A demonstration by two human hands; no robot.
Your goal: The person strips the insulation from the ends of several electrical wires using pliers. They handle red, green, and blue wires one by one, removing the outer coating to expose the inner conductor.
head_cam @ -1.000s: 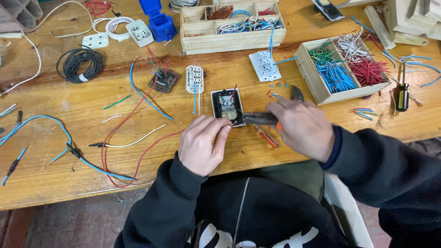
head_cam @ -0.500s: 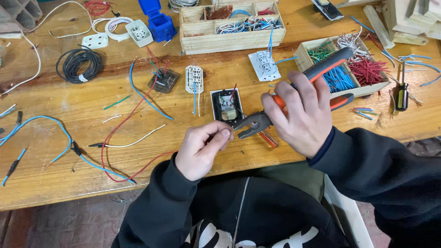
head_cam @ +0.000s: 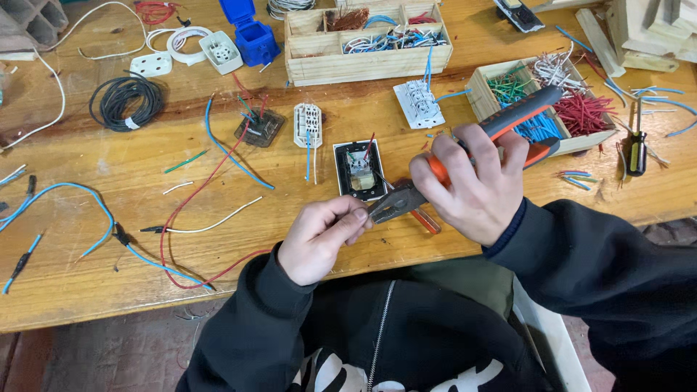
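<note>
My right hand [head_cam: 472, 185] grips a pair of pliers [head_cam: 501, 127] by their orange and black handles, which point up and to the right. The grey jaws [head_cam: 396, 203] slant down to the left, just above the table's front edge. My left hand [head_cam: 319, 236] has thumb and forefinger pinched at the tip of the jaws, on something too small to make out. Just behind the jaws lies a black-framed switch module [head_cam: 361, 170] with red and dark wires. A small orange-handled tool [head_cam: 425, 219] lies on the wood under the pliers.
The wooden table [head_cam: 109, 218] carries loose blue, red and white wires [head_cam: 181, 210], a black cable coil [head_cam: 125, 101], white socket parts [head_cam: 307, 125], a blue box [head_cam: 250, 33], a long wooden tray [head_cam: 367, 62], a smaller tray of wire offcuts [head_cam: 552, 109] and a screwdriver [head_cam: 637, 149].
My right hand has lifted the pliers off the table and tipped their handles up to the right. My left hand has closed on the jaws' tip.
</note>
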